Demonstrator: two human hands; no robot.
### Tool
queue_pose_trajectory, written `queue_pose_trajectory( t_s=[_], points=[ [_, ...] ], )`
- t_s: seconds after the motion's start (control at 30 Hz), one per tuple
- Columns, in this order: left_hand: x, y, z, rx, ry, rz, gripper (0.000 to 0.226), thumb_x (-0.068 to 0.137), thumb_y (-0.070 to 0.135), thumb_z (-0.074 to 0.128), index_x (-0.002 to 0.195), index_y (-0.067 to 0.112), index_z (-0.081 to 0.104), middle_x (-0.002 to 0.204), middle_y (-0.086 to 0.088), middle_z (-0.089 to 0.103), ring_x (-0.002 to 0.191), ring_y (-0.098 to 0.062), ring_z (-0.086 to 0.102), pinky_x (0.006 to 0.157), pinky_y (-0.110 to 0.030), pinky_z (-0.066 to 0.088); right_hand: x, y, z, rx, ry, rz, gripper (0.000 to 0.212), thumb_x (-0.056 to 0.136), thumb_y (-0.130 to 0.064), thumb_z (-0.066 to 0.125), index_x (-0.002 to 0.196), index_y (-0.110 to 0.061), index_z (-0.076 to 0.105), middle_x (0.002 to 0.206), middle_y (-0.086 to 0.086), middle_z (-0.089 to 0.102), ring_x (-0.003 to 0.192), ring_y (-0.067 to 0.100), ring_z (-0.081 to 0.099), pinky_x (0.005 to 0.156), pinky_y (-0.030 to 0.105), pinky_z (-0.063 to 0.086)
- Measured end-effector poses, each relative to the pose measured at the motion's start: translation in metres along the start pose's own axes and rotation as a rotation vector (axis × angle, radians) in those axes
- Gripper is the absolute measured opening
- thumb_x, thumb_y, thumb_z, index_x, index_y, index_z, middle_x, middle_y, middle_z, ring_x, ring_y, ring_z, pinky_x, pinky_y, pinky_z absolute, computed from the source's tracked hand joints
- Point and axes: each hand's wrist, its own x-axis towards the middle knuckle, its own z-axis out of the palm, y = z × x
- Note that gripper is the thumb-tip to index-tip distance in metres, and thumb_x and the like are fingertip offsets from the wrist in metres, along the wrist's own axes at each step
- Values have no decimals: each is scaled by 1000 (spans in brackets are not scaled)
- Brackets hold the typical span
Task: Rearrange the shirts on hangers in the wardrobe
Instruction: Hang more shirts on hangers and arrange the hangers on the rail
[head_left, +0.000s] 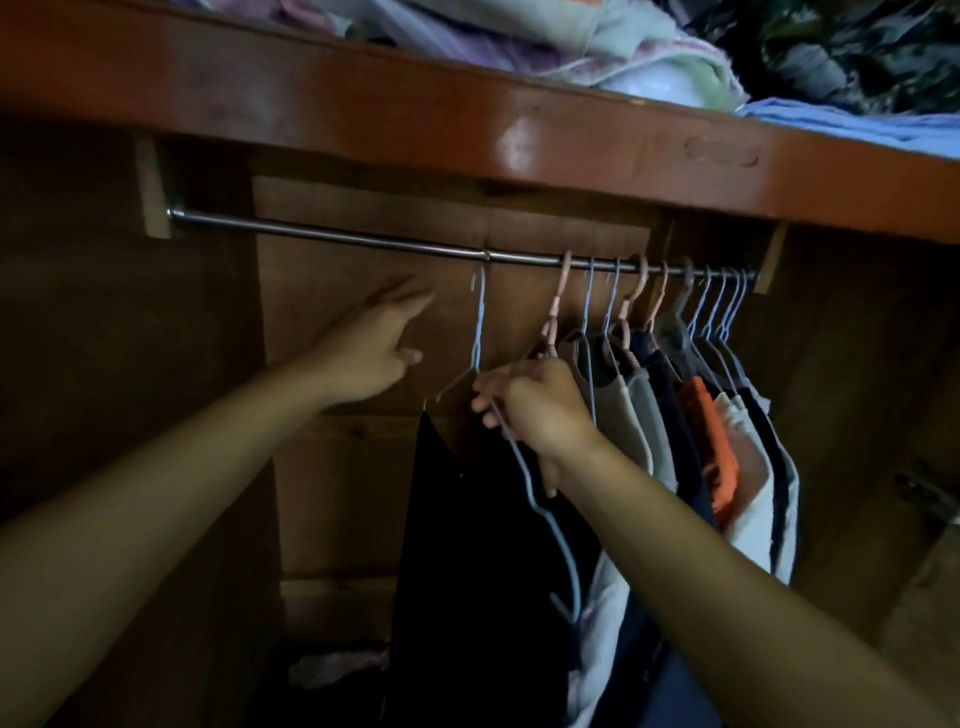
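I see a pale blue wire hanger (478, 322) carrying a plain black garment (467, 545), beside salmon-pink plastic hangers (558, 306). Further right hang a light grey shirt (636, 410) and a bright orange shirt (714, 441). The glossy reddish-brown wooden shelf (363, 98) holds pastel folded cloths (597, 47).

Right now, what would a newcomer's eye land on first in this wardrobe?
Two bare hands mid-frame: the right hand pinches a pale blue wire hanger carrying a black garment, its hook just below the long metal rail; the left hand reaches open beside it. At the rail's right end, hung shirts crowd together, one bright orange shirt standing out.
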Motion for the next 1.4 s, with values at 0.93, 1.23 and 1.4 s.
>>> queue_pose_trajectory(
  t_s=[0.93, 1.23, 1.4],
  points=[
    [55, -31, 0, 337, 10, 37, 100, 84, 36, 73, 157, 12, 9, 165, -4, -12, 150, -16, -16, 121, -40, 8, 128, -6, -12, -529, 391, -23, 23, 70, -12, 69, 90, -1, 73, 76, 11, 72, 64, 22, 70, 51, 23, 58],
    [50, -15, 0, 148, 64, 45, 89, 85, 33, 73, 155, 15, 22, 165, -7, 6, 152, -19, 0, 122, -36, 14, 115, -19, -29, -877, 278, -157, 26, 83, -27, 66, 95, -3, 67, 102, 22, 70, 98, 35, 69, 81, 34, 56],
    [41, -2, 5, 0, 70, 21, 53, 84, 30, 74, 133, 22, 58, 134, -2, 60, 124, -20, 54, 105, -35, 44, 90, -22, -50, -895, 142, -179, 26, 85, -27, 61, 89, -5, 73, 92, 20, 73, 93, 35, 70, 84, 41, 57]
  ],
)
